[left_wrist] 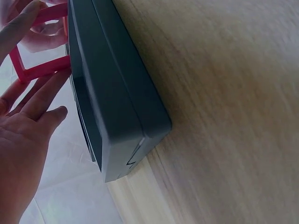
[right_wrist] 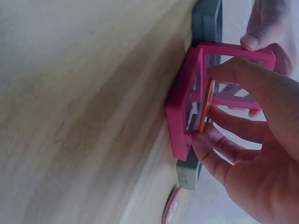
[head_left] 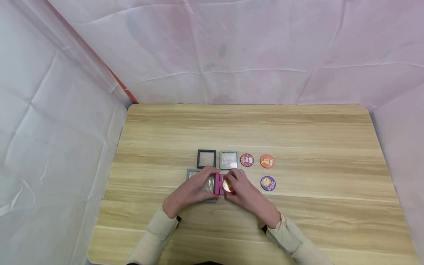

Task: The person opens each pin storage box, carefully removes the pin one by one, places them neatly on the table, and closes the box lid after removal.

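A small pink hinged display case stands spread wide, its lid raised and its base low by the table. My left hand grips the lid frame between thumb and fingers, as the right wrist view shows. Between the thumb and fingertips of my right hand is an orange round badge. The badge is tilted on edge, right over the clear film in the pink base. Beneath my left hand lies a larger grey display case, partly hidden in the head view.
Behind my hands lie a black square case and a light grey one. Further right are a red badge, an orange thumbs-up badge and a purple badge. Pale cloth hangs around the wooden table.
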A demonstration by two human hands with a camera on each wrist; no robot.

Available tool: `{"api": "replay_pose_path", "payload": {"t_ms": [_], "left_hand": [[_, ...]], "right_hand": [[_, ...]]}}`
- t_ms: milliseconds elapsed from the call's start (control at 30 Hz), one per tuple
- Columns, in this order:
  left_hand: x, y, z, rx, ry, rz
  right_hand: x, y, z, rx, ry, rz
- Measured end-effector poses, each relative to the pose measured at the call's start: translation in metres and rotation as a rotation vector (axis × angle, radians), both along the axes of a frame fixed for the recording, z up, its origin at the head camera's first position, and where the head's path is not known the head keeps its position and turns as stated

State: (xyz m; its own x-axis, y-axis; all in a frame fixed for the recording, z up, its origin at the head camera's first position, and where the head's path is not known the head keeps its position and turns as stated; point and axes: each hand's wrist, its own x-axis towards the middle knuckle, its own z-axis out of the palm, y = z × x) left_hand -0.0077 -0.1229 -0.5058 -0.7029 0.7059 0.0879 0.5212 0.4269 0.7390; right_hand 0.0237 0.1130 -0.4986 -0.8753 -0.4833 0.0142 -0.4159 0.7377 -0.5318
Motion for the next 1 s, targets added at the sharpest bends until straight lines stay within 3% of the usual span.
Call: {"api": "replay_pose_path", "payload": {"t_ms": [200,500,733,1000], "left_hand": [[-0.001,0.0,0.001,-0.037,-0.027,0.006],[-0.003,0.0,0.0,-0.02,-0.027,-0.005],[-0.003,0.001,0.001,-0.024,0.01,-0.011],[0.005,-0.004,0.001,-0.014,-0.014,-0.005]], "right_hand": [[0.002,0.004,0.007,-0.021,0.003,-0.062],[0.006,0.019,0.016,-0.016,-0.014,-0.154],[0.006,0.037,0.008,-0.01,0.063,-0.22],[0.013,0.039,-0.005,-0.019,0.048,-0.196]]}}
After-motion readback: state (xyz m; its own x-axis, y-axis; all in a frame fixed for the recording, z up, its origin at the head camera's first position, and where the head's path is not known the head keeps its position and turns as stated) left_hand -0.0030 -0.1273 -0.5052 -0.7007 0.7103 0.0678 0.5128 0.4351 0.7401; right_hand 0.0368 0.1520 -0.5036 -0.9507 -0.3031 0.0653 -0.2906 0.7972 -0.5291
